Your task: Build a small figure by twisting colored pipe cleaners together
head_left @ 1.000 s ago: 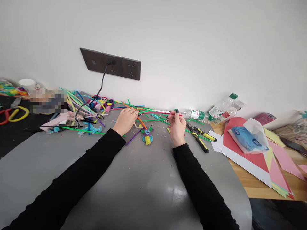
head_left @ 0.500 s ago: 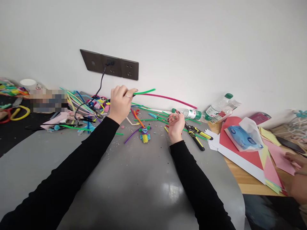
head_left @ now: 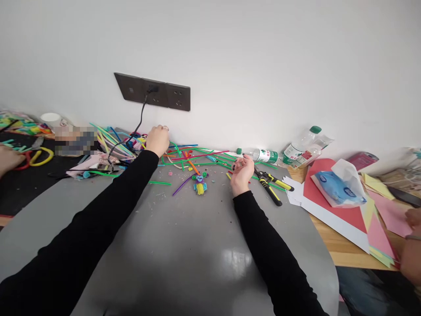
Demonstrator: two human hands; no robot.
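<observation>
My left hand (head_left: 158,141) is over the back of the table with its fingers curled down; its fingertips are hidden. Close to its right, a green pipe cleaner (head_left: 178,149) curves among others. My right hand (head_left: 242,172) rests palm up, fingers curled in, with nothing visible in them. A crimson pipe cleaner (head_left: 205,155) lies across the green ones between the hands. In front of these sits a small pipe-cleaner figure (head_left: 200,184) in yellow, blue and purple, with an orange stem (head_left: 194,168). Yellow-and-black pliers (head_left: 270,186) lie just right of my right hand.
Plastic bottles (head_left: 265,155) lie by the wall. Paper sheets (head_left: 338,230) and a tissue pack (head_left: 338,185) cover the right side. A power cord (head_left: 141,116) hangs at back left. Other people's hands show at the left edge (head_left: 9,159) and right edge (head_left: 412,219), near scissors (head_left: 41,156) and pink paper.
The crimson pipe cleaner left my right hand, was lifted by my left hand with a green one, and now lies on the table. My left hand has since moved lower and left.
</observation>
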